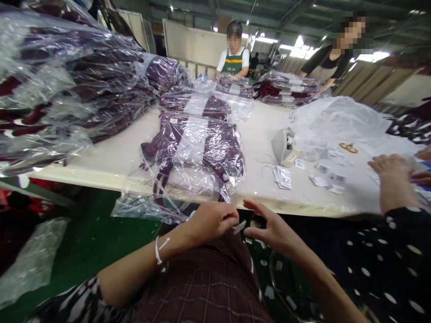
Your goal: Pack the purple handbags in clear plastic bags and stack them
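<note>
My left hand (213,219), with a white bracelet at the wrist, is closed just in front of the table edge, fingers curled and thumb pressed in; what it holds is hidden. Beside its fingertips is a small pale strip (240,226), blurred. My right hand (269,226) is open close by, thumb and fingers apart. Just beyond my hands lies a dark maroon bag (220,146) in a clear plastic bag (144,206), its straps toward me and the loose plastic hanging over the edge. A white paper band (191,141) crosses it.
Wrapped maroon bags (101,85) are piled high at left. On the right of the table (259,119) are a grey-white device (283,146), small packets (283,177) and plastic sheeting (340,119). A co-worker's hand (392,168) reaches in at right. Two people (234,63) stand across the table.
</note>
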`<move>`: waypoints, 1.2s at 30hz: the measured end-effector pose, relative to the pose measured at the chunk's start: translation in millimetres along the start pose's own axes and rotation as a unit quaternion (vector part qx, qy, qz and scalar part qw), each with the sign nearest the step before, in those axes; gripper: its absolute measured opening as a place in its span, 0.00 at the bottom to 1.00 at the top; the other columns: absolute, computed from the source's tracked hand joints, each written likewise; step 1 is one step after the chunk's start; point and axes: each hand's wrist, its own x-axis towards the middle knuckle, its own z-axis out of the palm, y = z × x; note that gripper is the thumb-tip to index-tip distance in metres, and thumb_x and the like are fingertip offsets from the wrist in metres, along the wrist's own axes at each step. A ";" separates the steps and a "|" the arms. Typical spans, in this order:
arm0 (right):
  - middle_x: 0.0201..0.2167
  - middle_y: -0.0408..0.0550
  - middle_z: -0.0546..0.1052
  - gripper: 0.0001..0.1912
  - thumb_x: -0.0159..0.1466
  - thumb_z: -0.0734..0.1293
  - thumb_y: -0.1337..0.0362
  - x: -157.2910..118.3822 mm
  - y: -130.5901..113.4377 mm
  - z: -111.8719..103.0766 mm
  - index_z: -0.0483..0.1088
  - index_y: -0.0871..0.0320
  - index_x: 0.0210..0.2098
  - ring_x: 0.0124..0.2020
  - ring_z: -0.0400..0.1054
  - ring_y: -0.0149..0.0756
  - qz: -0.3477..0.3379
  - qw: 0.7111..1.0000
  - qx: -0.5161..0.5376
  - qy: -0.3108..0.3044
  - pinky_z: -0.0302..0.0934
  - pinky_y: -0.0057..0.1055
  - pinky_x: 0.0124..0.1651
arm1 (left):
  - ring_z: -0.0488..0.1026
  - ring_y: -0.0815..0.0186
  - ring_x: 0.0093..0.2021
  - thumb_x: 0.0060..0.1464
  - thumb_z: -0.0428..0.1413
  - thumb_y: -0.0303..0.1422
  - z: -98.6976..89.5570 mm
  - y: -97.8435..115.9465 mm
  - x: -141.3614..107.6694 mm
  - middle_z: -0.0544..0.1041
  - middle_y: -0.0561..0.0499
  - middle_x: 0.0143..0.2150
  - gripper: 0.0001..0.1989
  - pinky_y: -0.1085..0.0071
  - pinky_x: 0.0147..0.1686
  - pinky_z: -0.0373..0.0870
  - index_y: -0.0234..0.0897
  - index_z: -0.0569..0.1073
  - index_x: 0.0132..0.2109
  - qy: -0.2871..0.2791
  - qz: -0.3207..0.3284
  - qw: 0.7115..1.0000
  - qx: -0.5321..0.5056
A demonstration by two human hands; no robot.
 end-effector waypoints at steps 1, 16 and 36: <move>0.57 0.52 0.77 0.42 0.48 0.82 0.55 0.8 -3.5 12.0 0.71 0.49 0.61 0.60 0.69 0.52 -0.014 0.999 0.039 -0.015 0.62 0.47 0.63 | 0.75 0.62 0.35 0.63 0.55 0.34 5.1 3.4 -1.2 0.82 0.47 0.37 0.08 0.67 0.35 0.65 0.40 0.78 0.39 -0.013 0.007 1.000 0.023; 0.24 0.42 0.74 0.17 0.60 0.72 0.49 11.9 2.0 49.3 0.76 0.56 0.27 0.27 0.64 0.32 0.008 0.993 0.094 -0.067 0.57 0.28 0.32 | 0.73 0.65 0.32 0.60 0.55 0.35 -4.0 -10.1 -51.8 0.79 0.52 0.33 0.04 0.70 0.33 0.64 0.39 0.72 0.40 -0.038 -0.184 0.975 -0.121; 0.17 0.39 0.66 0.21 0.54 0.75 0.46 20.6 34.4 66.5 0.77 0.60 0.26 0.20 0.51 0.25 0.111 0.974 0.127 -0.151 0.44 0.25 0.24 | 0.77 0.58 0.49 0.67 0.50 0.44 -26.4 -1.0 -53.4 0.82 0.45 0.47 0.19 0.60 0.54 0.71 0.40 0.82 0.49 0.077 -0.165 0.971 -0.154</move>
